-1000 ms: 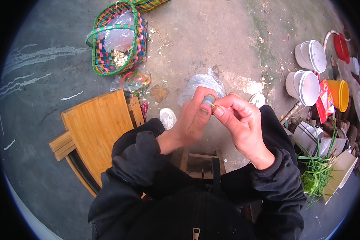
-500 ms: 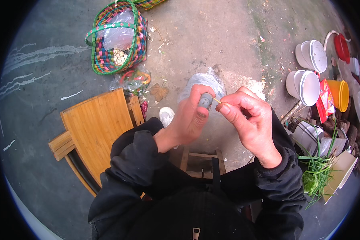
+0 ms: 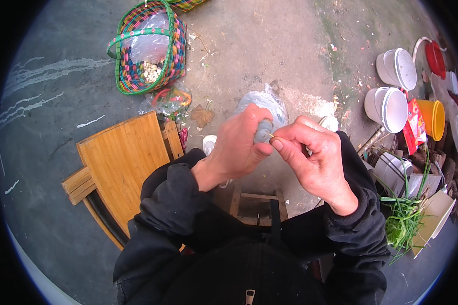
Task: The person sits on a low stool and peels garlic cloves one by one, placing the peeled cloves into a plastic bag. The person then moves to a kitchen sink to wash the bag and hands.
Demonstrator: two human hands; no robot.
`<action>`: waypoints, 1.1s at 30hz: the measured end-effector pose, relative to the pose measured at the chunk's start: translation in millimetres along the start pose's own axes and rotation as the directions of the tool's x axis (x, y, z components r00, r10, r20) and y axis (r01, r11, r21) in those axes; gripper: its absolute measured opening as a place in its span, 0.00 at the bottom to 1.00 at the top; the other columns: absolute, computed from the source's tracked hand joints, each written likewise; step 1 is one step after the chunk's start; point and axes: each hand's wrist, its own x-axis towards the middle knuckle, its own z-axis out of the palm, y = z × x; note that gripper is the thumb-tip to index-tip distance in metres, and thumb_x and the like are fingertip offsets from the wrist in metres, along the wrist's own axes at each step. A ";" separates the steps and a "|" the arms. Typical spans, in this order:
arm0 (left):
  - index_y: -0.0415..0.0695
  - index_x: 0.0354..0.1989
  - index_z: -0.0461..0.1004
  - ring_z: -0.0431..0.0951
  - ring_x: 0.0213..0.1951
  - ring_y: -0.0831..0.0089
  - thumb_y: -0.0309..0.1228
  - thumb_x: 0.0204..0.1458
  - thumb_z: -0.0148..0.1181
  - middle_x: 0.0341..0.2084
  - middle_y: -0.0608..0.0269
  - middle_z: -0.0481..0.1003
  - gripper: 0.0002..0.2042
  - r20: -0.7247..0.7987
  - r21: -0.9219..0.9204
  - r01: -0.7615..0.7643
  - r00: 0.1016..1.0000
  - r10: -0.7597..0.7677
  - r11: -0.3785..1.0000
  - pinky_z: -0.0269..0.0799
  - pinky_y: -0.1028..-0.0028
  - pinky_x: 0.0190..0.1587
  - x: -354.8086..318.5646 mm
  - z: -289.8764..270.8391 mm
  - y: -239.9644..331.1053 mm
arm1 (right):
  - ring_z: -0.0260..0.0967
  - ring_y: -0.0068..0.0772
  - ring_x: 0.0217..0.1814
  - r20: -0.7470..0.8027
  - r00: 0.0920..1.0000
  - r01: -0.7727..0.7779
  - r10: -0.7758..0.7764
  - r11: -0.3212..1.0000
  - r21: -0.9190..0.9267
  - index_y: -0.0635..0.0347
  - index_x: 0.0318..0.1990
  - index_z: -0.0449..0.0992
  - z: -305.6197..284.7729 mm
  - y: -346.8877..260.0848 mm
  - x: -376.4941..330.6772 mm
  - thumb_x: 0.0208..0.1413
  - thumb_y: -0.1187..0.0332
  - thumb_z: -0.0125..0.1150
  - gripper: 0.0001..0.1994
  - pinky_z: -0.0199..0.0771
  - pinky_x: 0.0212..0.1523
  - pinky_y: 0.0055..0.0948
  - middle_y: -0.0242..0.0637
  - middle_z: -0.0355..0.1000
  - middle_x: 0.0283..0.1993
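In front of my body, my left hand is closed around a small grey rounded lump, smooth-looking, maybe clay; the palm hides its lower part. Between thumb and forefinger, my right hand pinches a thin yellowish stick, like a toothpick. Its tip meets the side of the lump; whether it has gone in, I cannot tell. The two hands almost touch. Beneath them on the ground lies a clear plastic bag, partly covered by my left hand.
A folded wooden chair stands at the left. Beyond it is a colourful woven basket holding a plastic bag and pale pieces. White buckets, a yellow bucket and green vegetables line the right. A small wooden stool is between my legs.
My right hand has moved slightly left, closer to the grey lump, and less of the stick shows. My left hand has turned the lump a little, so more of its side is visible.
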 end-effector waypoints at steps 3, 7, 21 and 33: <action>0.41 0.49 0.63 0.75 0.31 0.54 0.60 0.63 0.40 0.31 0.53 0.71 0.29 0.047 -0.110 0.080 0.996 -0.075 0.991 0.69 0.64 0.32 -0.4 0.3 6.1 | 0.65 0.26 0.25 -0.018 0.999 -0.043 0.045 0.996 0.081 0.63 0.35 0.79 4.5 3.1 -0.4 0.55 0.76 0.63 0.02 0.63 0.27 0.25 0.35 0.70 0.28; 0.41 0.49 0.63 0.75 0.31 0.55 0.60 0.63 0.40 0.31 0.54 0.72 0.29 0.076 -0.291 0.179 0.984 -0.164 0.940 0.69 0.64 0.32 -2.3 -1.2 15.0 | 0.64 0.21 0.30 0.004 0.990 -0.134 0.138 0.954 0.267 0.63 0.36 0.80 9.5 6.4 -1.6 0.57 0.75 0.62 0.02 0.63 0.32 0.23 0.31 0.71 0.30; 0.42 0.44 0.67 0.73 0.30 0.51 0.57 0.62 0.46 0.30 0.55 0.70 0.26 -0.016 0.060 0.011 1.000 -0.010 0.998 0.67 0.61 0.32 0.0 -3.1 4.9 | 0.67 0.22 0.32 -0.059 0.998 -0.012 0.015 0.999 0.052 0.63 0.34 0.81 11.0 2.1 1.0 0.60 0.74 0.61 0.04 0.66 0.32 0.23 0.31 0.73 0.31; 0.40 0.46 0.67 0.75 0.34 0.50 0.56 0.63 0.44 0.34 0.52 0.72 0.26 0.053 -0.024 0.092 0.994 -0.091 0.995 0.69 0.60 0.35 -1.7 -9.2 9.8 | 0.65 0.22 0.27 -0.116 0.993 0.006 -0.006 1.000 -0.001 0.62 0.39 0.81 3.0 6.1 5.7 0.56 0.75 0.64 0.04 0.64 0.28 0.23 0.32 0.70 0.29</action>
